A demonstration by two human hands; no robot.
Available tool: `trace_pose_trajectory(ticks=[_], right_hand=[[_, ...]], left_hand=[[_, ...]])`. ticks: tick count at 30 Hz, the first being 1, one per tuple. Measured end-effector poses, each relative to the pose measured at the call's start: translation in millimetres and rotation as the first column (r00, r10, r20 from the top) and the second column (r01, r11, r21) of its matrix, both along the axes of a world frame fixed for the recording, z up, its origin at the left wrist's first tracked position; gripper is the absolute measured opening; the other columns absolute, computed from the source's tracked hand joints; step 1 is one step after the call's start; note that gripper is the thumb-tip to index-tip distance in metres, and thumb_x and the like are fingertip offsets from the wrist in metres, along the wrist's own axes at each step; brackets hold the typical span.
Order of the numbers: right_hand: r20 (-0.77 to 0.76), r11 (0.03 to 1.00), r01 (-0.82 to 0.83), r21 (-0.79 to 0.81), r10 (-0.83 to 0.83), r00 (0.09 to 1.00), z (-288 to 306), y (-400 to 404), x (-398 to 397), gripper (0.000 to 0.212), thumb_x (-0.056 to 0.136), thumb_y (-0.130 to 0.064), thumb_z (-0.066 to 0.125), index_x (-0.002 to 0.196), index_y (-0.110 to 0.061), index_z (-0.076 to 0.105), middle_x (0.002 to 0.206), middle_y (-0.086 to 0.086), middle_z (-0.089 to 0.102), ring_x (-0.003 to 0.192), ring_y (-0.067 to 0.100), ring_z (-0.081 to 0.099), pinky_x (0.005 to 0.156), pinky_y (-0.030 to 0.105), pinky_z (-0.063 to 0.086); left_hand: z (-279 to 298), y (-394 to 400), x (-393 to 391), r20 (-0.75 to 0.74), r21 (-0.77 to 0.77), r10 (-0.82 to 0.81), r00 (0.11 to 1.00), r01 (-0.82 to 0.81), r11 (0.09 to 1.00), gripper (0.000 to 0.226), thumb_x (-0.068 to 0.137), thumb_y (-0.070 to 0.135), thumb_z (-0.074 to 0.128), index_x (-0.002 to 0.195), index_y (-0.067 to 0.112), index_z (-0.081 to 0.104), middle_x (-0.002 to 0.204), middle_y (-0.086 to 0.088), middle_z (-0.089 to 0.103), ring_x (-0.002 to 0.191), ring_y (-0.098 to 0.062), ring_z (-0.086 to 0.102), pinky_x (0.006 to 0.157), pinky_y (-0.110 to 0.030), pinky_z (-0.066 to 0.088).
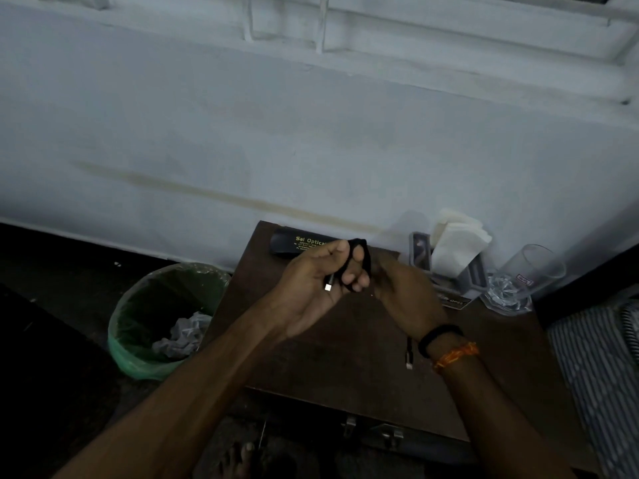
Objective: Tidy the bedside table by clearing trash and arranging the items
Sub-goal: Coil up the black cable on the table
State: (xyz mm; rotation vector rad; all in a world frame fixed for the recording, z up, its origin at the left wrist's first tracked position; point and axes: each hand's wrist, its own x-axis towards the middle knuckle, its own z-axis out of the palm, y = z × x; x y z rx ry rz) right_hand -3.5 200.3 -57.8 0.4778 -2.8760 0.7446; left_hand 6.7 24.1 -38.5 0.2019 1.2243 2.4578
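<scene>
Over the dark brown bedside table (pixel 345 357) both hands work a black charging cable (pixel 361 257). My left hand (pixel 318 288) holds the cable looped around its fingers, and one silver plug lies in its palm. My right hand (pixel 404 292) grips the same cable from the right; the other plug (pixel 409 357) dangles below that wrist. A black spectacle case (pixel 294 242) with gold lettering lies at the table's back edge, partly hidden by my left hand.
A bin lined with a green bag (pixel 162 323) holds crumpled paper on the floor to the left. At the back right stand a holder with white tissues (pixel 456 247), a phone (pixel 420 250) leaning upright and a clear glass (pixel 518 281). A striped bed (pixel 598 368) borders the right.
</scene>
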Motion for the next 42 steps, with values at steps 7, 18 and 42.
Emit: trace_pose_trajectory(ticks=[7,18,42], right_hand=[[0.342,0.961,-0.216,0.174,0.146,0.928,-0.2,-39.7,24.2,0.013,0.099,-0.019,0.046,0.1,-0.014,0.058,0.08,-0.001,0.056,0.067,0.014,0.053,0.056,0.024,0.039],[0.265,0.935,-0.236,0.265,0.164,0.95,66.9,-13.0,34.9,0.013,0.096,-0.012,0.055,0.104,-0.016,0.063,0.096,-0.003,0.057,0.085,0.012,0.056,0.058,0.014,0.031],[-0.52,0.963,-0.046,0.266,0.183,0.834,43.8,15.9,9.3,0.018,0.085,-0.01,0.07,0.095,-0.024,0.074,0.098,-0.005,0.069,0.113,0.028,0.052,0.091,0.039,0.033]], left_hand=[[-9.8,3.2,-10.9,0.047,-0.017,0.189,0.981,-0.189,0.982,0.02,0.103,0.009,0.039,0.092,0.004,0.054,0.081,-0.011,0.061,0.094,-0.024,0.066,0.089,-0.031,0.053],[-12.5,-0.4,-8.3,-0.114,-0.266,0.08,0.99,-0.108,0.958,0.017,0.102,0.007,0.042,0.106,0.0,0.057,0.082,-0.01,0.064,0.084,-0.021,0.064,0.086,-0.037,0.052],[1.1,0.2,6.4,-0.089,-0.398,-0.185,0.979,0.135,0.907,0.03,0.104,0.014,0.035,0.087,0.003,0.056,0.062,-0.008,0.05,0.069,-0.023,0.06,0.064,-0.027,0.045]])
